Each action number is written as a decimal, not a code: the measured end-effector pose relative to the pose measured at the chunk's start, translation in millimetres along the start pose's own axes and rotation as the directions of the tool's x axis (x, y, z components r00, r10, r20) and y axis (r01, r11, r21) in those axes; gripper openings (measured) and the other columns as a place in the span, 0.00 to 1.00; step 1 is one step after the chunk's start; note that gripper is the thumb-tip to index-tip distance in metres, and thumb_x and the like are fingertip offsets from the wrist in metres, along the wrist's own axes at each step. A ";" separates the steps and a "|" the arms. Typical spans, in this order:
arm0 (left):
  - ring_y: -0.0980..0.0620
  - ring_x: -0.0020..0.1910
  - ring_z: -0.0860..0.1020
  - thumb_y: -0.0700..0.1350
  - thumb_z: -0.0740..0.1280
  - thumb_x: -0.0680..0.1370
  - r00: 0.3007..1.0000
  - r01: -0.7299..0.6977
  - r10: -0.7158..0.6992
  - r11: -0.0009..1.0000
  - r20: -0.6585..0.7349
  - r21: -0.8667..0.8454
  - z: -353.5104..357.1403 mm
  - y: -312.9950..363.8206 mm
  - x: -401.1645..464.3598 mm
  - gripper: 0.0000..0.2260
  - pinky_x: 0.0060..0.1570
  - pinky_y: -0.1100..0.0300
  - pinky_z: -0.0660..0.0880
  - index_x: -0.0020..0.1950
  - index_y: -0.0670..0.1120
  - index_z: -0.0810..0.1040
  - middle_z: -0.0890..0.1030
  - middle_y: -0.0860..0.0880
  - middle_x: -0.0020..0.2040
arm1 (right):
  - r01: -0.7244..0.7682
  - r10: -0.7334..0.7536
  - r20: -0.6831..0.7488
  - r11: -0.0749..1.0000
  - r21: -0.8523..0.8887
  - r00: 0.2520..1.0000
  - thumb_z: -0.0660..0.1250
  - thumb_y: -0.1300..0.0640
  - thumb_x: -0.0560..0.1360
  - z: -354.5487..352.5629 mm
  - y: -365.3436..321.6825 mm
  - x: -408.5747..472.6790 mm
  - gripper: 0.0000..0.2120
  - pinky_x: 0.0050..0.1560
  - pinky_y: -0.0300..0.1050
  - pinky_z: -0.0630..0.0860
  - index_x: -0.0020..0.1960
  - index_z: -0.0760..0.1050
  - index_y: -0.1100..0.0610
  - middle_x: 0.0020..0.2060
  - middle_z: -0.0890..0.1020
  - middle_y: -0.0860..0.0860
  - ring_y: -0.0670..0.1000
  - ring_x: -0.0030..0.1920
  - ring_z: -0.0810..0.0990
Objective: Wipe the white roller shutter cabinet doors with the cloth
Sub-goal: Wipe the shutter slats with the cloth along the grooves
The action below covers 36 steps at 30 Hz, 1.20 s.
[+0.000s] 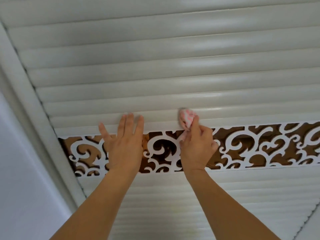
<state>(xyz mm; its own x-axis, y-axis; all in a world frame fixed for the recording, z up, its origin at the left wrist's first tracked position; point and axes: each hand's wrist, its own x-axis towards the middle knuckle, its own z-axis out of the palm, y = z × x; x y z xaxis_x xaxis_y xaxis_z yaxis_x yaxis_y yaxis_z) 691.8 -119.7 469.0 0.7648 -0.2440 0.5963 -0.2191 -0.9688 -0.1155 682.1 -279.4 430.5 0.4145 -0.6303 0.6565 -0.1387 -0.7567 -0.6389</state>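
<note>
We see the white roller shutter door [155, 75] with horizontal rounded slats, glossy. The pink-and-white cloth [186, 118], bunched up, presses against a lower slat.

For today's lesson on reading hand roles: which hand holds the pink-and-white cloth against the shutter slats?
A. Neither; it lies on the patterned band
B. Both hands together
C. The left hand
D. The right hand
D: the right hand grips the cloth on the slats, while the left hand presses flat, fingers straight.

No readable text, labels or numbers anywhere
</note>
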 end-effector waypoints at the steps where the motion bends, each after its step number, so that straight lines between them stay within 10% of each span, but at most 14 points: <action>1: 0.49 0.76 0.41 0.36 0.59 0.77 1.000 0.027 -0.027 1.000 0.015 -0.002 0.4 -10.6 -2.7 0.36 0.62 0.32 0.31 0.76 0.50 0.38 0.41 0.45 0.77 | 0.033 -0.033 -0.039 0.999 -0.016 0.999 0.74 0.61 0.69 8.2 -8.4 -5.8 0.30 0.51 0.55 0.68 0.69 0.71 0.56 0.50 0.77 0.59 0.59 0.47 0.77; 6: 0.49 0.76 0.43 0.35 0.57 0.78 0.987 0.145 -0.145 0.989 0.065 0.008 6.9 -59.4 -20.4 0.34 0.64 0.33 0.33 0.76 0.50 0.42 0.45 0.45 0.77 | -0.057 0.035 0.172 0.991 0.124 0.984 0.55 0.45 0.80 33.3 -50.6 -26.5 0.19 0.52 0.48 0.65 0.55 0.76 0.58 0.42 0.73 0.55 0.58 0.46 0.72; 11: 0.50 0.76 0.45 0.38 0.57 0.79 0.964 0.231 -0.230 0.973 0.134 0.014 19.5 -89.6 -36.3 0.32 0.64 0.34 0.33 0.76 0.49 0.42 0.46 0.47 0.77 | 0.345 -0.338 0.112 0.937 -0.050 0.934 0.81 0.63 0.54 58.5 -97.4 -62.6 0.36 0.40 0.51 0.73 0.61 0.77 0.62 0.36 0.76 0.57 0.56 0.34 0.75; 23: 0.51 0.76 0.47 0.42 0.56 0.80 0.886 0.372 -0.354 0.928 0.299 -0.004 68.3 -133.3 -81.6 0.30 0.64 0.34 0.32 0.77 0.45 0.42 0.49 0.48 0.77 | 0.738 -0.709 0.206 0.645 -0.198 0.675 0.66 0.55 0.62 116.3 -187.9 -101.7 0.24 0.42 0.46 0.64 0.58 0.80 0.53 0.37 0.78 0.50 0.52 0.35 0.76; 33: 0.51 0.76 0.47 0.41 0.56 0.80 0.853 0.418 -0.388 0.908 0.350 -0.012 92.2 -150.0 -99.2 0.30 0.63 0.36 0.30 0.77 0.46 0.41 0.49 0.48 0.77 | 0.877 -0.738 0.517 0.477 -0.053 0.432 0.58 0.58 0.77 129.5 -227.0 -122.6 0.31 0.55 0.50 0.64 0.76 0.51 0.57 0.62 0.68 0.55 0.56 0.57 0.69; 36: 0.51 0.76 0.47 0.41 0.57 0.80 0.847 0.416 -0.380 0.909 0.372 -0.018 101.9 -147.6 -103.6 0.31 0.63 0.36 0.31 0.77 0.46 0.41 0.49 0.47 0.77 | 0.889 -0.776 0.436 0.416 -0.192 0.456 0.65 0.53 0.67 135.5 -217.6 -126.8 0.29 0.49 0.47 0.66 0.68 0.70 0.50 0.51 0.76 0.49 0.51 0.49 0.75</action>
<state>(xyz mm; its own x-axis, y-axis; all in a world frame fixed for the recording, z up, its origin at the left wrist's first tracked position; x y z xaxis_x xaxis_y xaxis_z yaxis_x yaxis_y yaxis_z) 706.7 44.2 343.3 0.9562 0.1460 0.2536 0.1081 -0.9815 0.1578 781.6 -11.3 432.0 0.6890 0.3749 0.6202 0.1385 -0.9081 0.3951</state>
